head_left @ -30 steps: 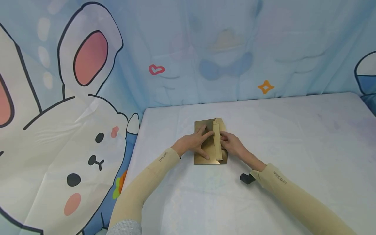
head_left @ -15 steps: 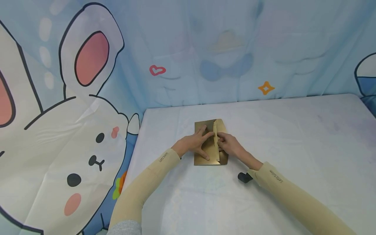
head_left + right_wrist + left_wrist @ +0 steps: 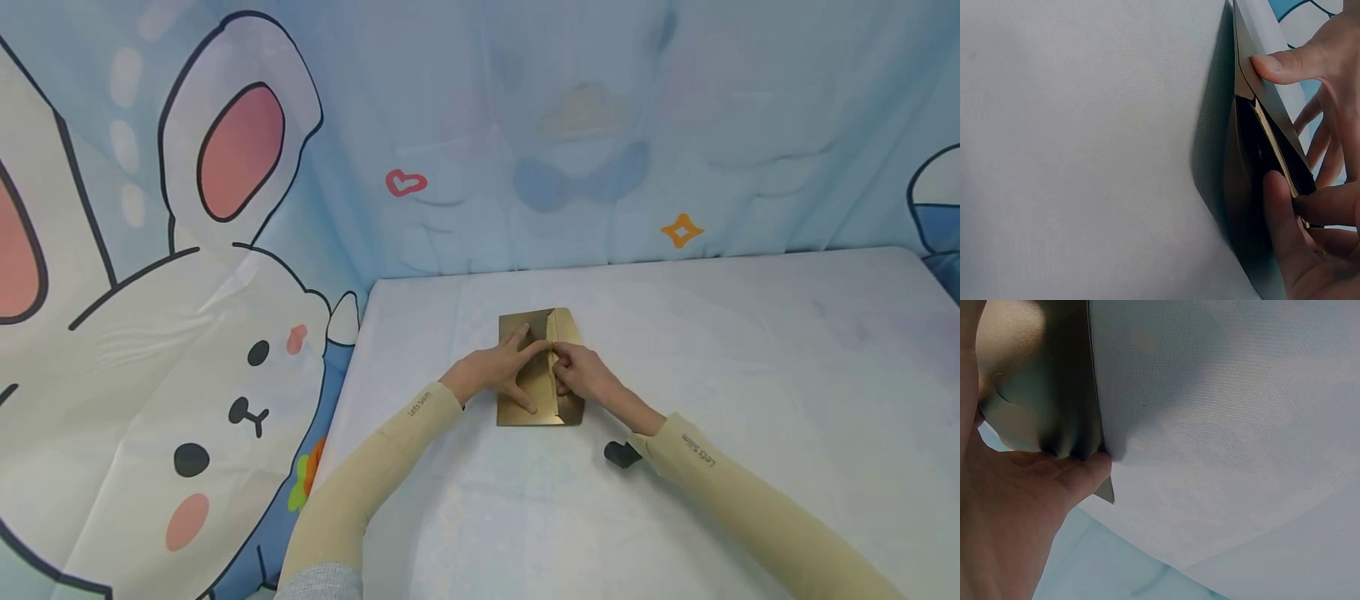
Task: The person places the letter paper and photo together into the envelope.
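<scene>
1. Here, in the head view, the gold card (image 3: pixel 536 375) lies mid-table (image 3: pixel 750 350), long axis running away from the person; the left hand (image 3: pixel 498 375) presses it with spread fingers, nearer its panel.
2. Left wrist: the thumb (image 3: pixel 1085 472) pins the card's edge.
3. Right wrist: the right hand (image 3: pixel 1310 231) pinches the raised flap (image 3: pixel 1272 137) along the fold.

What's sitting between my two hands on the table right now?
In the head view, the raised flap of the gold card stands between the left hand and right hand; both touch it.
</scene>
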Demonstrator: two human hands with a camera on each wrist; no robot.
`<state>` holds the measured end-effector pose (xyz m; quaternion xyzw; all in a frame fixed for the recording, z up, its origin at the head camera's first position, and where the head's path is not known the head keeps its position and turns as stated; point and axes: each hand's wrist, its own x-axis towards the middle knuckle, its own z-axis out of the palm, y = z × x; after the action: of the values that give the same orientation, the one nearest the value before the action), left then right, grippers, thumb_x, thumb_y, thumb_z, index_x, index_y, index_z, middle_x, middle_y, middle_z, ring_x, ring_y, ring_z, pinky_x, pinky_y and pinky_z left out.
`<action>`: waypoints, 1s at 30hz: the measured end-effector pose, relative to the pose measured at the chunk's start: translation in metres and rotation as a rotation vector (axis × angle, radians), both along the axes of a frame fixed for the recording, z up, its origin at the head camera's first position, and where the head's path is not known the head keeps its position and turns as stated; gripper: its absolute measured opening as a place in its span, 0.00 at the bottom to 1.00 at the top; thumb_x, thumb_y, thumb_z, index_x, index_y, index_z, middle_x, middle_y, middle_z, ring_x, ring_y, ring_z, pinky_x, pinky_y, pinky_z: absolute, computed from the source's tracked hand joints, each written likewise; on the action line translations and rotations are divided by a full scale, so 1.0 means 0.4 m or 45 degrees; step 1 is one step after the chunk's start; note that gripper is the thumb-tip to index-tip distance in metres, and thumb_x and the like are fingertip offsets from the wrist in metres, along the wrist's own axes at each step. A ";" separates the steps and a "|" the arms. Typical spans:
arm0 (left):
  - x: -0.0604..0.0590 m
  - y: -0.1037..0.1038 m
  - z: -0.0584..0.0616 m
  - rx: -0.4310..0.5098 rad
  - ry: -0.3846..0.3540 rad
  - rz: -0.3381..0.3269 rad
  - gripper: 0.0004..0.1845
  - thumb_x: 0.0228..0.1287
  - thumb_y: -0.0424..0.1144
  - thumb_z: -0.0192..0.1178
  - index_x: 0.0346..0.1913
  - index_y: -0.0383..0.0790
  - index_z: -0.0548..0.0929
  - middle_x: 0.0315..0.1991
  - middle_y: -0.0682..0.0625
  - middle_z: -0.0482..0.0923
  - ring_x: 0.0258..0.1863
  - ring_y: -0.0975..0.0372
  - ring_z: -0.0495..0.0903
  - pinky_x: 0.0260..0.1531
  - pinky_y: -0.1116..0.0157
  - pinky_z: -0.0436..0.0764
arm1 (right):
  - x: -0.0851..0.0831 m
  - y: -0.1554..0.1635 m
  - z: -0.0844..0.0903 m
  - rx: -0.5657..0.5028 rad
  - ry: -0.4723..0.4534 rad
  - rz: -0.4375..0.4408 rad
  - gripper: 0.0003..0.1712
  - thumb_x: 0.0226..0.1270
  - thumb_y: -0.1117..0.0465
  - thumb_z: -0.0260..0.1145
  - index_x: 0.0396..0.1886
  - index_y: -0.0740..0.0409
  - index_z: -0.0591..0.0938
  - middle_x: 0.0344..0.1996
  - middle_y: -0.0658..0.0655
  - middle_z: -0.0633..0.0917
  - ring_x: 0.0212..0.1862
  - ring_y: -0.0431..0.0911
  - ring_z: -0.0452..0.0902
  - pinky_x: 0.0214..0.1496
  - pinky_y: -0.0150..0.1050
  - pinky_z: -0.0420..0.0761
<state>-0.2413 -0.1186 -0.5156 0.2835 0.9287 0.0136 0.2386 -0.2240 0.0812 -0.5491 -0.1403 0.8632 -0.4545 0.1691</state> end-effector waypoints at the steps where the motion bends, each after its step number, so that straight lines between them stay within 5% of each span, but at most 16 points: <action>1: 0.001 0.000 0.000 0.003 0.003 -0.002 0.64 0.46 0.74 0.67 0.80 0.68 0.39 0.82 0.39 0.33 0.79 0.48 0.54 0.47 0.50 0.83 | 0.001 -0.001 0.001 -0.001 0.006 0.007 0.28 0.75 0.72 0.51 0.73 0.72 0.65 0.31 0.62 0.85 0.25 0.42 0.83 0.29 0.36 0.83; 9: 0.003 0.005 -0.001 -0.009 0.015 -0.006 0.64 0.46 0.75 0.67 0.81 0.67 0.39 0.83 0.40 0.33 0.80 0.49 0.53 0.49 0.50 0.83 | 0.004 -0.004 0.001 0.007 0.055 0.028 0.26 0.74 0.72 0.51 0.70 0.72 0.68 0.24 0.58 0.84 0.22 0.43 0.81 0.26 0.35 0.80; 30: 0.011 0.027 0.014 -0.173 0.041 -0.043 0.62 0.48 0.75 0.65 0.81 0.68 0.41 0.82 0.39 0.34 0.81 0.45 0.48 0.61 0.49 0.77 | 0.018 0.041 0.010 0.129 0.025 0.019 0.30 0.75 0.66 0.53 0.72 0.76 0.63 0.30 0.60 0.85 0.26 0.44 0.82 0.30 0.35 0.80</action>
<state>-0.2369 -0.1079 -0.5102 0.2825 0.9263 -0.0579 0.2426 -0.2167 0.0977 -0.5452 -0.1424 0.8856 -0.4077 0.1708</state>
